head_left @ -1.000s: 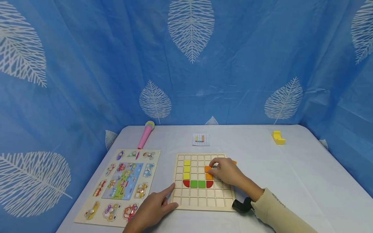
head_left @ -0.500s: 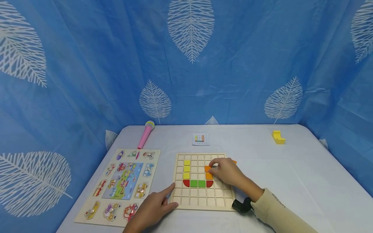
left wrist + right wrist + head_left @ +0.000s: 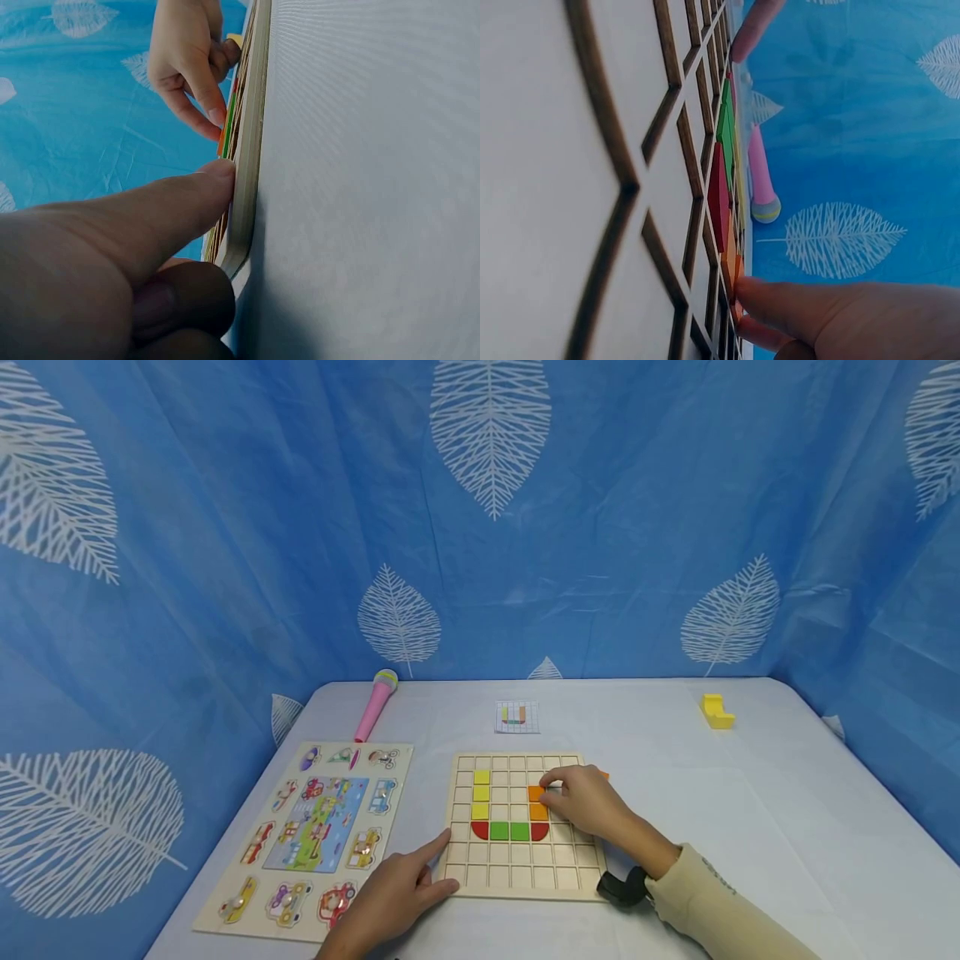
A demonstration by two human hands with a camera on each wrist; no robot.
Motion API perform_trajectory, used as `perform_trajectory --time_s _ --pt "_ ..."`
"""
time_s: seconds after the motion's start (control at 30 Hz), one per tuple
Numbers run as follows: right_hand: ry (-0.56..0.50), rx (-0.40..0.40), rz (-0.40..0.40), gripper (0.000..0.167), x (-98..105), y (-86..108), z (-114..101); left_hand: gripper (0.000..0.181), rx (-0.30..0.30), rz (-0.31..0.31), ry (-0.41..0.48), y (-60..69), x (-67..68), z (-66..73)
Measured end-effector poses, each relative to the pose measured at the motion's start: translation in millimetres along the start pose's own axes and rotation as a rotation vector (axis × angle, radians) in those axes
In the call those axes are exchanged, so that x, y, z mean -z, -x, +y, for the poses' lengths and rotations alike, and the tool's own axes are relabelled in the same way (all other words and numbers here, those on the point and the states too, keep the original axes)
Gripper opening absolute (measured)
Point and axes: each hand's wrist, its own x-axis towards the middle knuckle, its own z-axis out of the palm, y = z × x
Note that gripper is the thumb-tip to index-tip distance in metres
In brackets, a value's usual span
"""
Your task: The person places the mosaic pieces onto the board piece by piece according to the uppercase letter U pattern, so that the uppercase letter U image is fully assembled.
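Observation:
A wooden grid board [image 3: 517,891] lies on the table, bearing a U of tiles: a yellow column on the left, red curved corners, green tiles [image 3: 509,832] along the bottom and orange on the right. My right hand [image 3: 585,797] pinches the upper orange tile [image 3: 535,793] between thumb and fingers, at its cell above another orange tile [image 3: 538,812]. In the right wrist view the thumb [image 3: 757,294] touches orange close to the red corner tile [image 3: 718,199]. My left hand [image 3: 397,889] rests at the board's left edge, index finger extended and thumb touching the rim.
A picture card [image 3: 517,717] with a coloured U lies behind the board. To the left are a vehicle puzzle board [image 3: 277,925] and a pink toy microphone [image 3: 375,706]. A yellow block [image 3: 717,713] stands at the back right. Another orange piece [image 3: 604,775] shows partly behind my right hand.
My right thumb has shifted very slightly at the orange tiles. The left hand and the board have stayed in place.

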Motion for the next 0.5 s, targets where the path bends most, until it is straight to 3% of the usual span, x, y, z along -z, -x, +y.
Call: perform_trajectory --time_s 0.2,0.5 --pt "0.017 -0.005 0.001 0.026 1.1 0.8 0.3 0.073 0.001 0.001 -0.004 -0.1 0.2 0.6" --pt "0.038 0.044 0.011 0.014 1.2 0.3 1.9 0.073 0.001 0.002 -0.003 0.3 0.9 1.9"
